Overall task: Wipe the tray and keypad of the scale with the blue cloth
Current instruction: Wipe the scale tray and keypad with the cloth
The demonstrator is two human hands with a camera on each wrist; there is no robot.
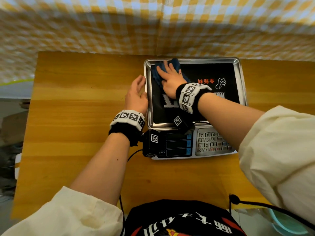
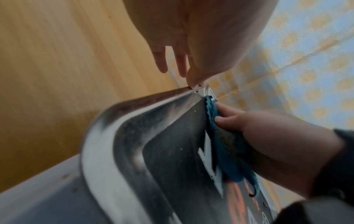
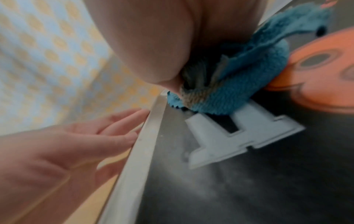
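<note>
A scale stands on the wooden table with a steel tray on top and a keypad on its front panel. The blue cloth lies bunched in the tray's far left corner. My right hand lies flat on the cloth with straight fingers and presses it onto the tray's black surface; in the right wrist view the cloth sits under the palm. My left hand rests with straight fingers against the tray's left rim and holds nothing.
The wooden table has bare room left of the scale and in front of it. A yellow-checked cloth hangs close behind the scale. A cable runs from the wrist camera over the scale's display.
</note>
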